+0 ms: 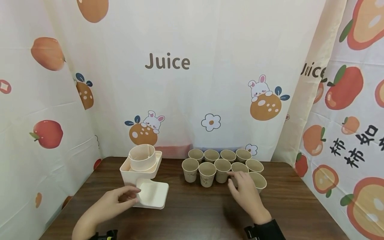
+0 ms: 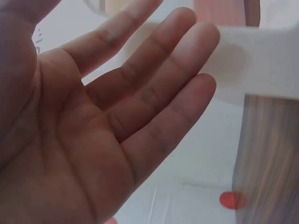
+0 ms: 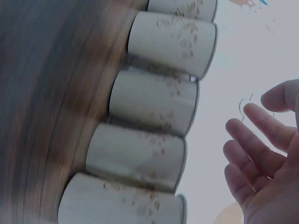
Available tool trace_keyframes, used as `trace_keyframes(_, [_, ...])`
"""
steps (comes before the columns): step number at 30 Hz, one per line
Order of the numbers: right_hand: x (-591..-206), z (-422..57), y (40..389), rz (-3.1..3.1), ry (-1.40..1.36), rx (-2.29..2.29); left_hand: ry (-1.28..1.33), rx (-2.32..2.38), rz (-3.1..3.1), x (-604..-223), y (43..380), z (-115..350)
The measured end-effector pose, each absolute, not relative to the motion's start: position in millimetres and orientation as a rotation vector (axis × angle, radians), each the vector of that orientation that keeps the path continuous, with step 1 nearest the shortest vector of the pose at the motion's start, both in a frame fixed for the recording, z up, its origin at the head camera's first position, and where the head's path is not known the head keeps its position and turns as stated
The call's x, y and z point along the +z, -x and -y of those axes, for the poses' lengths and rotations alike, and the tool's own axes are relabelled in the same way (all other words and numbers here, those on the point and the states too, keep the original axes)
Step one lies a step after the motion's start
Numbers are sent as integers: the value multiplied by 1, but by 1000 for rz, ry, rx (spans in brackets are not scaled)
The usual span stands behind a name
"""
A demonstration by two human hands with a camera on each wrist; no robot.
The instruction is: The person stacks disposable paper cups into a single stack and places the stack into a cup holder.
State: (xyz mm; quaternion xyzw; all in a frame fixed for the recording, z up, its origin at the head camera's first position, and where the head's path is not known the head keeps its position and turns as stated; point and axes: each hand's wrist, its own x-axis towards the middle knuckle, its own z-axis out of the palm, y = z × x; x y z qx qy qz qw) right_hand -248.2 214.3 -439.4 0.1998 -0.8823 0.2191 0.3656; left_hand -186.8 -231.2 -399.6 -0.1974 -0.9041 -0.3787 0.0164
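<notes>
My left hand point(image 1: 115, 201) hangs in front of a cream plastic holder point(image 1: 127, 176) with a square base and a round cup-like ring point(image 1: 142, 160) on top. Its fingertips overlap the near edge of a flat, square cream panel point(image 1: 154, 195) at the front of that holder. In the left wrist view its fingers point(image 2: 163, 88) are nearly straight and the palm is bare. Over the front row of beige paper cups point(image 1: 207, 175), my right hand point(image 1: 247, 195) hovers with loosely bent fingers and hides part of a cup. The right wrist view shows nothing in the right hand point(image 3: 266, 158), beside the patterned cups point(image 3: 154, 98).
Several paper cups point(image 1: 211, 155) stand upright close together at the back of the dark wooden table point(image 1: 192, 220). A printed curtain point(image 1: 192, 93) with fruit, rabbits and the word Juice hangs behind the table and along both sides.
</notes>
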Motion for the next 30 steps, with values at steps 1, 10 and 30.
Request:
trace_keyframes(1, [-439, -217, 248, 2267, -500, 562, 634, -1188, 2811, -400, 187, 229])
trace_keyframes(10, [-435, -245, 252, 2226, -424, 521, 776, -1222, 2767, -404, 191, 214])
trace_keyframes(30, [-444, -279, 250, 2400, -268, 451, 1046, -1380, 2682, -423, 207, 162])
